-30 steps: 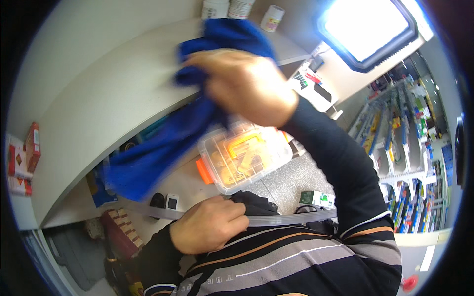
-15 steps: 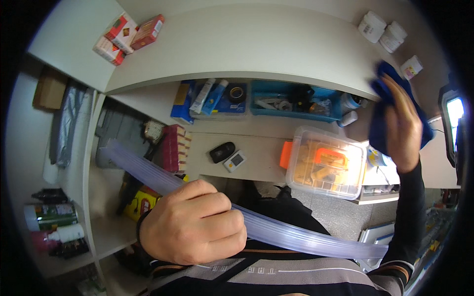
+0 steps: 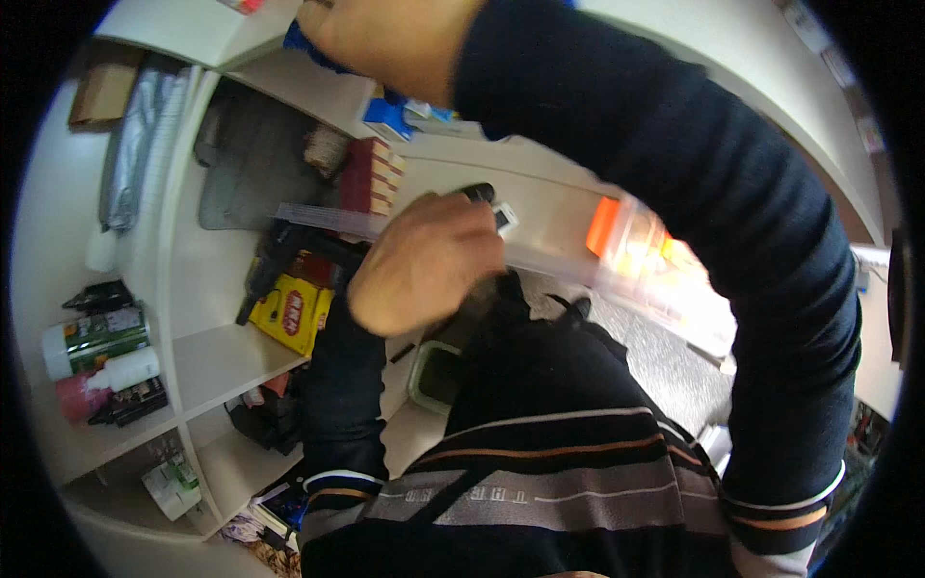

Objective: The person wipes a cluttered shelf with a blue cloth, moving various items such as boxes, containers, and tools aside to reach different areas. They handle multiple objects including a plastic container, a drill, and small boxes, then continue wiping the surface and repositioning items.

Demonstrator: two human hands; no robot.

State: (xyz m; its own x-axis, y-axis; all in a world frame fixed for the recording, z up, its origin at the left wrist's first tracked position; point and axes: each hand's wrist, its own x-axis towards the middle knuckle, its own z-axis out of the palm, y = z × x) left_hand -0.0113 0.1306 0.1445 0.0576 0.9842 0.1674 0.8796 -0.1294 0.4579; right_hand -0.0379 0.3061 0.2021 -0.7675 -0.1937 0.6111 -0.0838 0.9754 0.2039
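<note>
- The left hand [image 3: 424,265] is making a fist, its fingers curling around a clear plastic strip [image 3: 328,220] that is running out, blurred, toward ten and three o'clock.
- The right hand [image 3: 381,43], at eleven o'clock from the left, is touching a blue cloth [image 3: 310,50] showing at its nine o'clock side; the upper edge is cutting off the fingers, so I cannot tell whether they are gripping.
- A dark sleeve [image 3: 665,144] is arching from that wrist toward four o'clock.
- Around the left hand, a black device [image 3: 482,192] and a white device [image 3: 505,220] are lying just beyond at one to two o'clock.
- A maroon box [image 3: 358,178] is standing at eleven, a yellow packet [image 3: 294,313] resting at eight.
- At three, a clear box [image 3: 660,275] is glaring brightly, the sleeve partly covering it.
- Farther out, at nine to eight, shelving [image 3: 183,318] is holding a white bottle [image 3: 133,368].
</note>
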